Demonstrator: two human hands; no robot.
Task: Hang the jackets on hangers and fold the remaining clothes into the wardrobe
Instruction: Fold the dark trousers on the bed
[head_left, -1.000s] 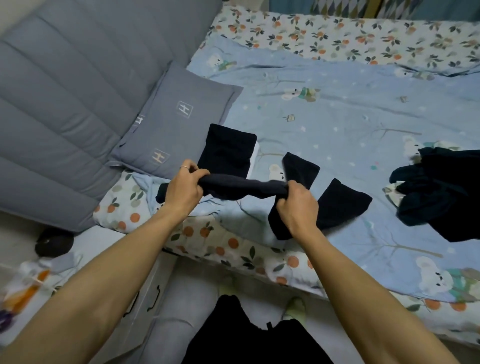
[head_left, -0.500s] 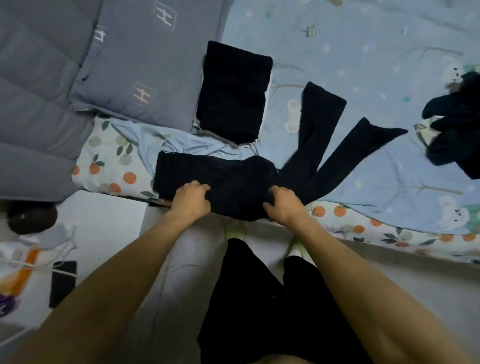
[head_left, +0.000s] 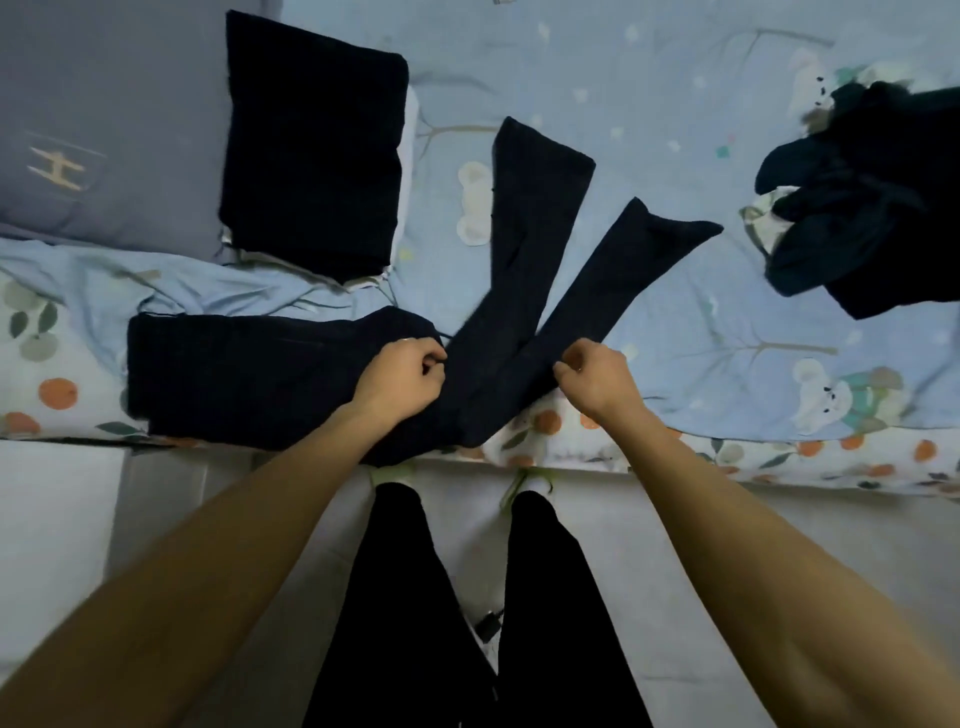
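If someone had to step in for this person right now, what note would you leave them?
Left hand: fingers curled, pinching the dark trousers near where the legs split.
Right hand: fingers curled at the edge of the right leg; whether it actually grips is unclear.
Trousers lie flat at the bed edge, legs fanned out away from the person.
Done: one folded dark garment beside the pillow.
Left: fold the trousers, then sort the dark heap at right; no hangers or wardrobe in view.

A grey pillow (head_left: 104, 156) lies on the patterned bedsheet (head_left: 675, 312).
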